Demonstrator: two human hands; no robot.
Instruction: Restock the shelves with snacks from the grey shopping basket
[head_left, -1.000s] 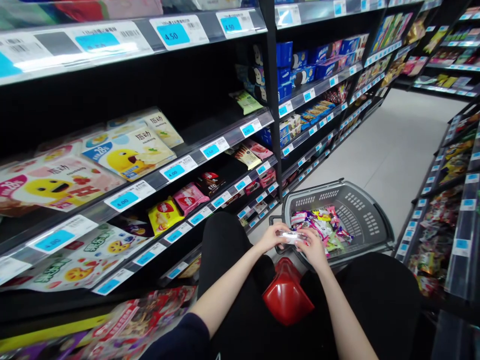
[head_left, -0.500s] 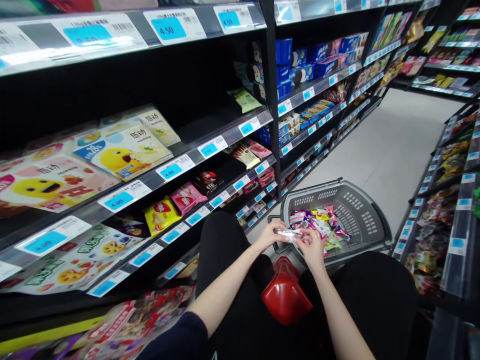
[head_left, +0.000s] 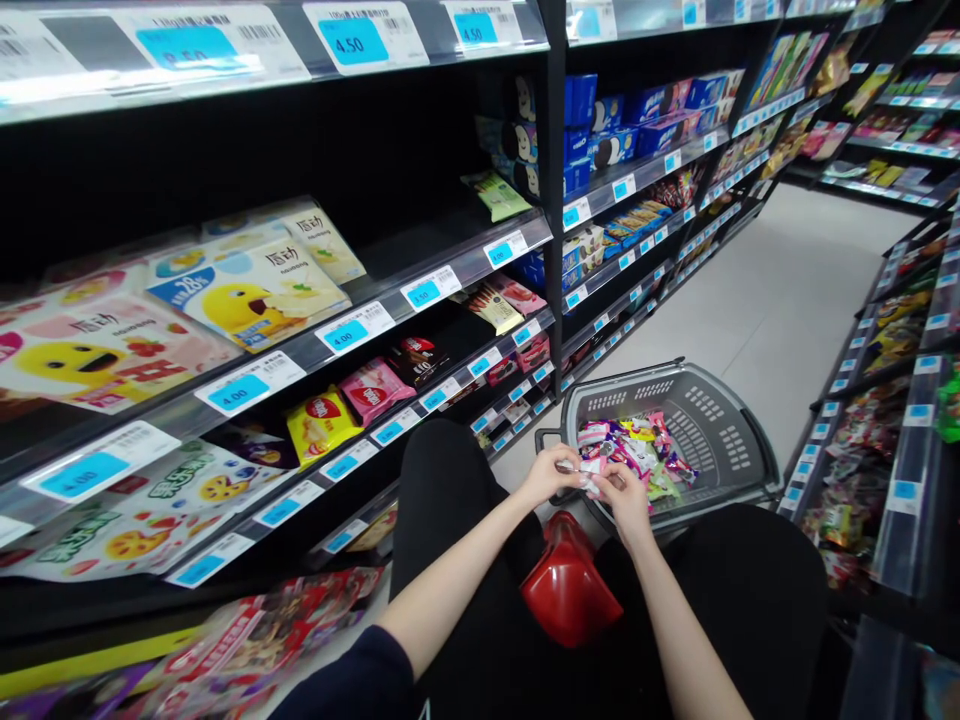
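Between my two hands is a small wrapped candy [head_left: 592,470] in a pink and white wrapper. My left hand [head_left: 553,476] pinches one end of it, and my right hand [head_left: 622,496] pinches the other. Both hands are over the near edge of a grey shopping basket [head_left: 720,420]. Inside the basket lies a loose heap of wrapped candies [head_left: 637,440] in purple, pink, yellow and green. Below my hands, between my knees, sits a glossy red object [head_left: 571,590] whose kind I cannot make out.
Shelves on the left hold flat biscuit packs [head_left: 251,295], a yellow snack bag [head_left: 322,425] and blue boxes [head_left: 645,130] farther off. On the right, a low rack [head_left: 862,460] carries bagged sweets. The pale aisle floor [head_left: 765,300] runs ahead. Bags [head_left: 255,640] lie at lower left.
The candy has turned between my fingers, from a silvery edge to its pink and white face. The view has shifted slightly; basket and heap look unchanged.
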